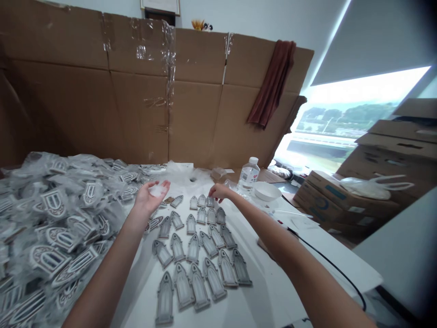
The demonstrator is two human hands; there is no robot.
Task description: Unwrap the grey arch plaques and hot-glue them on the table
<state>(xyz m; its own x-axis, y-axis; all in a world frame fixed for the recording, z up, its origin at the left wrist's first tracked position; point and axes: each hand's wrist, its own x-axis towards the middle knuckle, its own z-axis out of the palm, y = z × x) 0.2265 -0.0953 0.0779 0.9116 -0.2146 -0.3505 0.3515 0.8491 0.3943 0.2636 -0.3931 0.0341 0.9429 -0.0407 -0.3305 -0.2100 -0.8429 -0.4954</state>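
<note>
My left hand (150, 197) is turned palm up above the far left of the table, its fingers curved around a small white, translucent piece (157, 191), perhaps plastic or foam. Farther right, my right hand (219, 192) points down with its fingertips pinched together over the far end of the rows. Those fingertips meet a small grey arched piece (210, 201); whether they grip it or something thin on it is hidden. Several grey arched, window-shaped pieces (193, 248) lie flat in rows between my forearms, larger ones nearer me.
A heap of arched pieces in clear bags (64, 218) covers the left side. Behind the table stands a cardboard wall (194, 100). A plastic bottle (248, 174) and a white bowl (267, 191) stand at the back right. A black cable (327, 257) crosses the right edge.
</note>
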